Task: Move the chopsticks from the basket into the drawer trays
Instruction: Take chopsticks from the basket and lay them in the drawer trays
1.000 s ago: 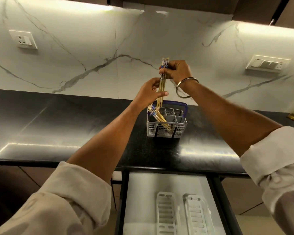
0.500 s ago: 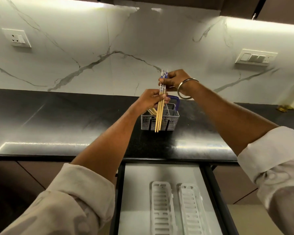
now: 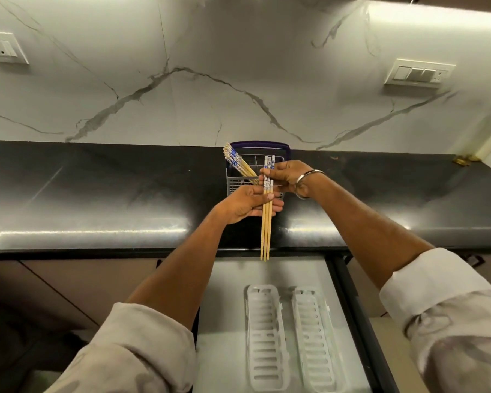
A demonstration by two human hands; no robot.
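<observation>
A black, glossy desk (image 3: 97,199) runs the full width of the view, catching pale streaks of light along its front edge; behind it rises a white marble wall (image 3: 210,66) with grey veins, lit from above; a socket plate (image 3: 3,48) sits on the wall at the far left and a switch panel (image 3: 418,73) at the right. A grey basket (image 3: 236,184) with a dark blue handle stands on the desk against the wall; a bunch of chopsticks (image 3: 237,163) with blue-and-white tops leans out of it toward the left. In front of the basket both hands hold a small held bundle (image 3: 266,222) of the same sticks upright, its thin ends hanging down past the desk edge; the right hand (image 3: 288,178) pinches the bundle near its patterned tops between thumb and curled fingers, a metal bangle (image 3: 304,182) on its wrist; the left hand (image 3: 247,205) holds it lower down, fingers behind the shafts and thumb pressed across the front. Below the desk an open drawer (image 3: 230,307) with a pale floor holds two white slotted trays (image 3: 267,336) lying side by side, lengthwise; brown cabinet fronts (image 3: 82,279) flank it on the left; light sleeves (image 3: 142,350) cover both forearms near the camera.
</observation>
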